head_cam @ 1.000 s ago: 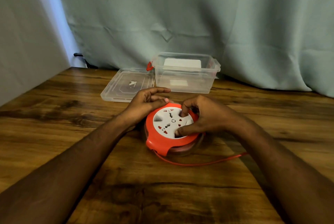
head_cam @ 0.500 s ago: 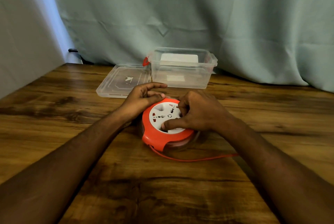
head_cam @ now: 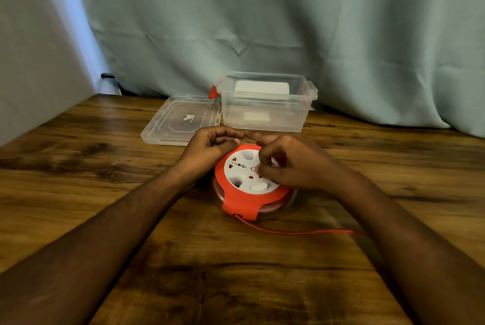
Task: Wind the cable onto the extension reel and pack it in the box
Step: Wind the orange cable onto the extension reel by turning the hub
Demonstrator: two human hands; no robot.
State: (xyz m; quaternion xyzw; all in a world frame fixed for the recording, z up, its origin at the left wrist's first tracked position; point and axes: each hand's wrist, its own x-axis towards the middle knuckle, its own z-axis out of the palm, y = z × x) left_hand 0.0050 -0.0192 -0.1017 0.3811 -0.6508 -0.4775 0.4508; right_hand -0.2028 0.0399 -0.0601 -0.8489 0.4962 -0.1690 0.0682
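The orange extension reel [head_cam: 242,200] with a round white socket face lies flat on the wooden table [head_cam: 78,193]. My left hand [head_cam: 207,150] grips its far left rim with curled fingers. My right hand [head_cam: 291,164] lies over the right side of the white face, its fingers curled into the dial's recesses. A thin orange cable [head_cam: 301,232] leaves the reel's front tab and runs right, passing under my right forearm. The clear plastic box [head_cam: 265,117] stands open just behind the reel.
The box's clear lid [head_cam: 181,121] lies flat to the left of the box. A red latch [head_cam: 213,92] shows on the box's left end. A pale green curtain hangs behind the table, and a grey wall borders the left.
The white dial has turned under my right hand, whose fingers have shifted across it. The loose cable loop in front lies flatter. My left hand stays on the rim.
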